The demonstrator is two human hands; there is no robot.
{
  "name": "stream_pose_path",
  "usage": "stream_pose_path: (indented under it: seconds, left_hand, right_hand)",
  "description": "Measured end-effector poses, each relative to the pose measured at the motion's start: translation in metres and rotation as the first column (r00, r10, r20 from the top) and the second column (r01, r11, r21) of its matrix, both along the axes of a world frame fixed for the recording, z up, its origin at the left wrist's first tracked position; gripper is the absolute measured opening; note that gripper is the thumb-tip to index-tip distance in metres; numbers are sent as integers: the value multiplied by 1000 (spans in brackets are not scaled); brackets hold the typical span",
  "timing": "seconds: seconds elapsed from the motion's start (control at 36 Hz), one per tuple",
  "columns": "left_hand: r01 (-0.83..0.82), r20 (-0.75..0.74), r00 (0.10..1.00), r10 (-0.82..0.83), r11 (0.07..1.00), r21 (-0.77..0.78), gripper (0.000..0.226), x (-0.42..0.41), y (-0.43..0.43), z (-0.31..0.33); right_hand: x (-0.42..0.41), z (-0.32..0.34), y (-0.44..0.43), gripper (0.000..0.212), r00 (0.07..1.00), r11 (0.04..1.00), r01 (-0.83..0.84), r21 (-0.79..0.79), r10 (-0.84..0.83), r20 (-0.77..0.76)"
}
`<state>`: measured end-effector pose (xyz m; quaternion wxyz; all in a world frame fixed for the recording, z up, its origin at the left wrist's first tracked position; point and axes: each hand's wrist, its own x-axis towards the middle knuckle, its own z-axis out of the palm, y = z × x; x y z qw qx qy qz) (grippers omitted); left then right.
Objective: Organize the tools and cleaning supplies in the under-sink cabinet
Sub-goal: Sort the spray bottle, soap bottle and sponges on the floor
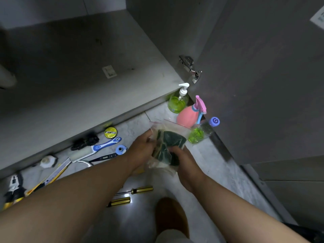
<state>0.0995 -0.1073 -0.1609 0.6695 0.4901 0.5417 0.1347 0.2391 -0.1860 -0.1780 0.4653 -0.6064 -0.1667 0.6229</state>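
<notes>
Over the marbled floor tiles (220, 165) before the open cabinet, left hand (142, 148) and right hand (185, 165) both grip one crinkly clear zip bag (158, 163).
Left pinches its side edge, right clamps its lower end; dark green pads (169, 142) inside, probably scourers. Flat bare cabinet shelf (78, 85) beyond, door (263, 85) swung wide right. Green pump bottle (178, 102) and pink sprayer (186, 116) stand near the door's edge; brush (105, 146) and screwdrivers (135, 190) lie left.

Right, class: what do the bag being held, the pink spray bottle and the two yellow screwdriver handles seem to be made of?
Bag: thin clear plastic film; its dark green contents show through and it crumples. Pink spray bottle: opaque smooth plastic, likely. Screwdriver handles: translucent glossy hard plastic, probably; light glints along them.
</notes>
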Motion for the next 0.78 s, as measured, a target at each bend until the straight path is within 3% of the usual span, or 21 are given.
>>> stream_pose_path:
  seconds: [0.11, 0.22, 0.33, 0.47, 0.64, 0.72, 0.78]
  left_hand:
    - [-52, 107, 992, 63, 993, -108, 32, 5, -1, 11]
    - [-78, 111, 989, 100, 979, -187, 59, 9, -2, 21]
    - [-69, 75, 994, 77, 993, -93, 50, 9, -4, 22]
    - [-73, 9, 997, 73, 997, 37, 26, 9, -2, 22]
    - [-152, 76, 985, 155, 987, -44, 28, 9, -3, 22]
    - [-135, 188, 965, 185, 959, -249, 51, 10, -1, 24]
    - [-64, 216, 967, 133, 951, -303, 75, 10, 1, 22]
  right_hand:
    - [-4, 0, 2, 60, 997, 999, -39, 11, 38, 71]
    - [-7, 7, 2, 67, 988, 993, -109, 35, 104, 111]
    - [-5, 13, 4, 67, 989, 993, -93, 73, 83, 125]
    - [-3, 6, 9, 57, 999, 999, -29, 22, 30, -20]
    - [0, -1, 16, 67, 998, 999, -7, -50, 4, -63]
    - [0, -4, 19, 62, 995, 997, -24, -68, 18, -93]
    - [1, -2, 20, 58, 993, 995, -60, -85, 51, -106]
